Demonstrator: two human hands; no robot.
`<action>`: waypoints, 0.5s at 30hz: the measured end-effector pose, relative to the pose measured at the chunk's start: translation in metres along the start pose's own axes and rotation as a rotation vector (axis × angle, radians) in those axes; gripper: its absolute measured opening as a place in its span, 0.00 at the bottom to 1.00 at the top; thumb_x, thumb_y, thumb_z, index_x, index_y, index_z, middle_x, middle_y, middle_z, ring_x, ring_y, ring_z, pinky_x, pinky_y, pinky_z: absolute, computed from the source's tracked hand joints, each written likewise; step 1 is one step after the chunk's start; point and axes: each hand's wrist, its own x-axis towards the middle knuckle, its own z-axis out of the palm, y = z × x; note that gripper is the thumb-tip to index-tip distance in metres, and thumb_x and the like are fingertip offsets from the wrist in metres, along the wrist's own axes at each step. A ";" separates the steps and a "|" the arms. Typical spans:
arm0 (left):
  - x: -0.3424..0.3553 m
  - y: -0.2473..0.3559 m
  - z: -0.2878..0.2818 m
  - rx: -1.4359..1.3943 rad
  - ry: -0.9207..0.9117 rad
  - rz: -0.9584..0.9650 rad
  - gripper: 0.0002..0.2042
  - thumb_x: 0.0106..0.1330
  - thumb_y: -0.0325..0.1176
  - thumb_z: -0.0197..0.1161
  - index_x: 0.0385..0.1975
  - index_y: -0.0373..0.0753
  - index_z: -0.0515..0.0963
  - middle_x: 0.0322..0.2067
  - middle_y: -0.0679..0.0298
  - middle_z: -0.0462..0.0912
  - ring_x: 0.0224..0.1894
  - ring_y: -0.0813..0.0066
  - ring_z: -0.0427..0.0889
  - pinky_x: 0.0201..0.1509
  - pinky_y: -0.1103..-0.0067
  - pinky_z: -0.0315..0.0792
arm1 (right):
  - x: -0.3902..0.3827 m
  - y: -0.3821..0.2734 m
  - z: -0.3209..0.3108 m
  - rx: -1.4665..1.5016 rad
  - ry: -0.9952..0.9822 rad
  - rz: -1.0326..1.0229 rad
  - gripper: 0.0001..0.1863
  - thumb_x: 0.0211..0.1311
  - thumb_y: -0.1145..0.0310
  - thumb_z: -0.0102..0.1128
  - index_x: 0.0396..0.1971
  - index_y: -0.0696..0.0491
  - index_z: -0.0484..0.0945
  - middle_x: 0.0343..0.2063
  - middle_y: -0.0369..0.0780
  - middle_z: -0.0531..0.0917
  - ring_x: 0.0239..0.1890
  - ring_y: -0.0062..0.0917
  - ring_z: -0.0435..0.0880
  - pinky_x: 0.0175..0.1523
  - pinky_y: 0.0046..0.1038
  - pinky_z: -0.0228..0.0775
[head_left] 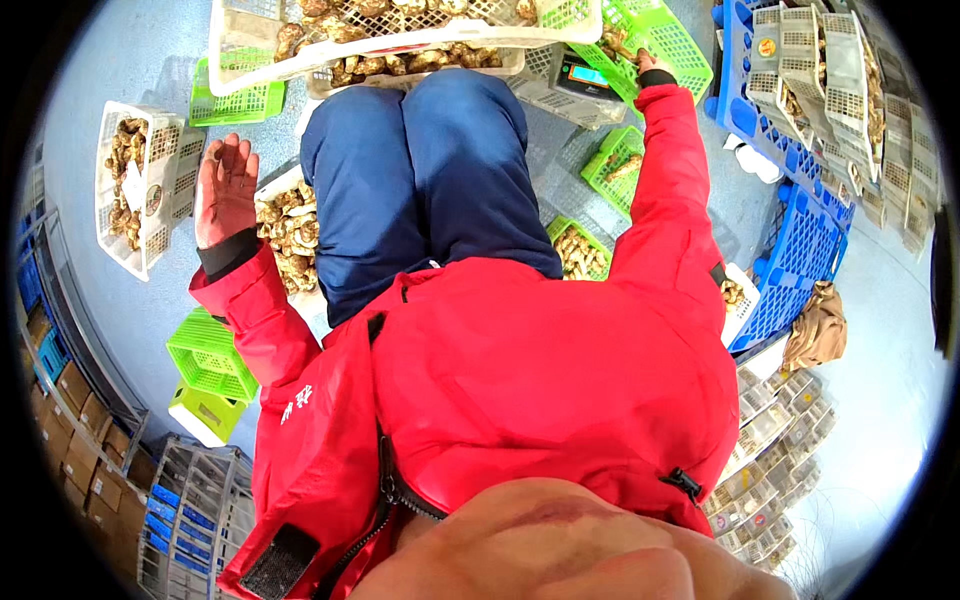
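Observation:
My left hand [228,192] is raised beside my left knee, palm showing and fingers stretched out, with nothing in it. My right arm reaches forward to the green basket [688,62], where my right hand [649,66] is over brown mushrooms [614,42]. Its fingers look bent and small here; whether they grip a mushroom is hard to make out. Under that basket's near edge sits a scale [588,80] with a lit blue display. Beyond my knees stands a white crate [400,42] holding many mushrooms, above another mushroom crate.
To my left are a white mushroom crate [160,215], a green basket [270,103] and stacked green baskets [212,355]. Small green baskets [592,180] with mushrooms stand by my right leg. Blue pallets [800,275] and stacked white crates [800,60] line the right; shelving [75,330] is far left.

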 end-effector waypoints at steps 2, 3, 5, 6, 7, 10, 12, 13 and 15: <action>-0.004 0.002 -0.001 0.021 0.021 0.004 0.18 0.62 0.40 0.43 0.50 0.38 0.62 0.51 0.59 0.64 0.54 0.67 0.61 0.59 0.72 0.54 | -0.009 -0.011 -0.004 -0.012 0.077 0.068 0.25 0.48 0.44 0.42 0.27 0.52 0.77 0.25 0.44 0.78 0.26 0.32 0.77 0.37 0.30 0.66; -0.007 0.002 0.001 0.048 0.040 0.015 0.18 0.62 0.39 0.43 0.50 0.38 0.62 0.52 0.59 0.63 0.55 0.66 0.60 0.59 0.71 0.53 | 0.004 -0.001 0.004 0.054 0.024 -0.008 0.22 0.46 0.48 0.47 0.27 0.52 0.77 0.21 0.42 0.78 0.22 0.29 0.77 0.31 0.28 0.67; 0.001 -0.003 0.001 0.005 -0.049 -0.015 0.18 0.62 0.39 0.42 0.50 0.38 0.62 0.52 0.58 0.62 0.55 0.66 0.60 0.59 0.71 0.52 | 0.016 0.029 -0.001 0.253 0.075 0.078 0.14 0.46 0.56 0.50 0.24 0.51 0.76 0.16 0.35 0.75 0.16 0.21 0.74 0.22 0.22 0.64; 0.004 -0.005 0.001 -0.015 -0.088 -0.026 0.19 0.63 0.39 0.42 0.50 0.37 0.61 0.52 0.58 0.62 0.55 0.66 0.59 0.59 0.71 0.52 | 0.018 0.042 -0.006 0.302 0.048 0.053 0.10 0.46 0.60 0.49 0.21 0.50 0.73 0.15 0.33 0.72 0.14 0.20 0.71 0.19 0.21 0.60; 0.003 -0.005 0.002 -0.011 -0.092 -0.027 0.19 0.62 0.39 0.42 0.50 0.37 0.62 0.52 0.58 0.62 0.55 0.66 0.60 0.59 0.71 0.52 | 0.018 0.045 -0.008 0.358 0.010 0.022 0.06 0.46 0.63 0.49 0.18 0.49 0.70 0.13 0.32 0.70 0.12 0.18 0.68 0.17 0.21 0.57; -0.001 -0.003 0.008 -0.001 -0.069 -0.022 0.18 0.62 0.40 0.43 0.49 0.37 0.62 0.51 0.58 0.63 0.55 0.66 0.60 0.59 0.71 0.53 | 0.014 0.050 -0.015 0.531 -0.140 -0.013 0.11 0.48 0.72 0.45 0.11 0.43 0.60 0.08 0.27 0.59 0.07 0.16 0.57 0.12 0.20 0.44; -0.003 0.000 0.013 0.003 -0.005 -0.007 0.18 0.62 0.40 0.45 0.49 0.37 0.63 0.51 0.58 0.64 0.54 0.66 0.61 0.59 0.72 0.54 | 0.010 0.049 -0.018 0.549 -0.133 0.031 0.12 0.48 0.73 0.45 0.11 0.42 0.59 0.07 0.27 0.58 0.06 0.15 0.54 0.12 0.19 0.41; -0.004 0.001 0.012 0.013 0.007 0.009 0.18 0.61 0.40 0.46 0.48 0.38 0.64 0.50 0.59 0.65 0.53 0.67 0.62 0.58 0.72 0.56 | 0.007 0.045 -0.018 0.564 -0.133 0.049 0.12 0.48 0.73 0.45 0.11 0.42 0.60 0.07 0.27 0.58 0.06 0.15 0.54 0.12 0.19 0.40; -0.008 0.003 0.011 0.019 0.000 0.018 0.18 0.61 0.40 0.46 0.48 0.38 0.64 0.50 0.59 0.65 0.53 0.67 0.62 0.57 0.72 0.56 | 0.002 0.036 -0.018 0.573 -0.112 0.078 0.11 0.48 0.73 0.45 0.12 0.42 0.61 0.07 0.27 0.58 0.07 0.15 0.54 0.12 0.19 0.40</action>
